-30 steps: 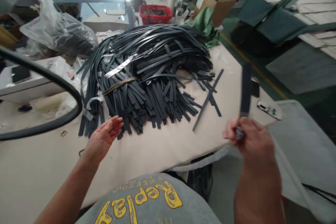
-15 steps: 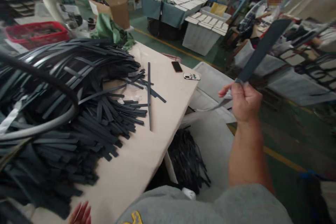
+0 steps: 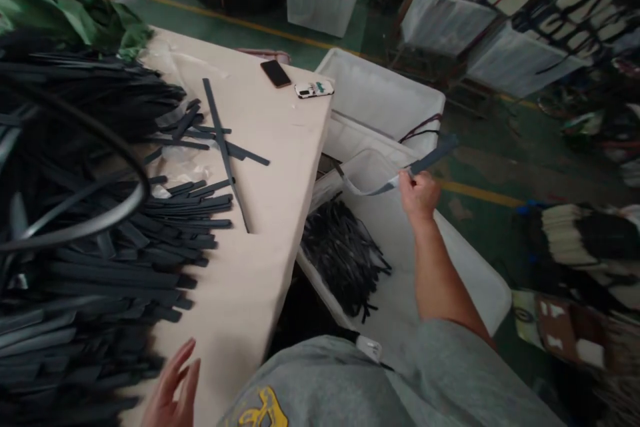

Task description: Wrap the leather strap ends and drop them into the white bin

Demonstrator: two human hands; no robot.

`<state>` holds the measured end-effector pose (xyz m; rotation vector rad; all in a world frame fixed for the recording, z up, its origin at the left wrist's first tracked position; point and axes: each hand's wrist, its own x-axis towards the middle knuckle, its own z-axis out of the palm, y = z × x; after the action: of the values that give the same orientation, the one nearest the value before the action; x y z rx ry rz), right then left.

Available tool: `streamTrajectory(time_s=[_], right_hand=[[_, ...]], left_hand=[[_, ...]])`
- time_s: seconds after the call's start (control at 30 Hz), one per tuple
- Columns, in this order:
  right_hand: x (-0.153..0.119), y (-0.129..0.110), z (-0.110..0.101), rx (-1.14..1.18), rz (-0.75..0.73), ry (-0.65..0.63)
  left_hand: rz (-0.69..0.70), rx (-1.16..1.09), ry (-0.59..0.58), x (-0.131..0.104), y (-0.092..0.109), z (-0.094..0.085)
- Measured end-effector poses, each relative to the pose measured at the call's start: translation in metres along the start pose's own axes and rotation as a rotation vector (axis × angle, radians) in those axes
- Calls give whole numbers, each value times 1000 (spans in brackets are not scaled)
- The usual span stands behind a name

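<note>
My right hand (image 3: 419, 196) is closed around a dark strip (image 3: 434, 155) above the white bin at the right of the table. One end of the strip points up and right, while a paler length curves back left from the fist. My left hand (image 3: 173, 390) is at the bottom left, over the table edge area beside the strip pile, fingers apart and holding nothing. A big pile of dark strips (image 3: 115, 280) covers the left of the table (image 3: 270, 213). Several loose strips lie crossed near its middle. More dark strips (image 3: 345, 257) lie inside the white bin (image 3: 400, 267).
Two phones, one dark (image 3: 275, 73) and one in a patterned case (image 3: 314, 89), lie at the table's far corner. Green cloth (image 3: 65, 10) rests at the back left. A curved tube (image 3: 120, 213) crosses the left foreground. Another white bin (image 3: 385, 97) stands beyond.
The view has turned downward and right. My right hand has lowered toward the white bin with the strip still gripped. My left hand shows more fully, fingers spread.
</note>
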<state>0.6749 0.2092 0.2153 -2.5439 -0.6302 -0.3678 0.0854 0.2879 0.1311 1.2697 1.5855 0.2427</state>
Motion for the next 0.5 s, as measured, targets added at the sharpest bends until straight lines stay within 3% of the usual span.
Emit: streamTrajectory(time_s=[0.13,0.27,0.4,0.5], right_hand=[[-32,24,16,103,103,-130],[-63,37,34,305,218,-213],[-71,50,42,494,397,-150],[-71,65,35,600,566,-77]], left_hand=[[464,176,-71,21,27,45],[755,377,-179,39,19,81],[984,599,-204,36,-3,96],[1002,656,-197,24,-13,92]])
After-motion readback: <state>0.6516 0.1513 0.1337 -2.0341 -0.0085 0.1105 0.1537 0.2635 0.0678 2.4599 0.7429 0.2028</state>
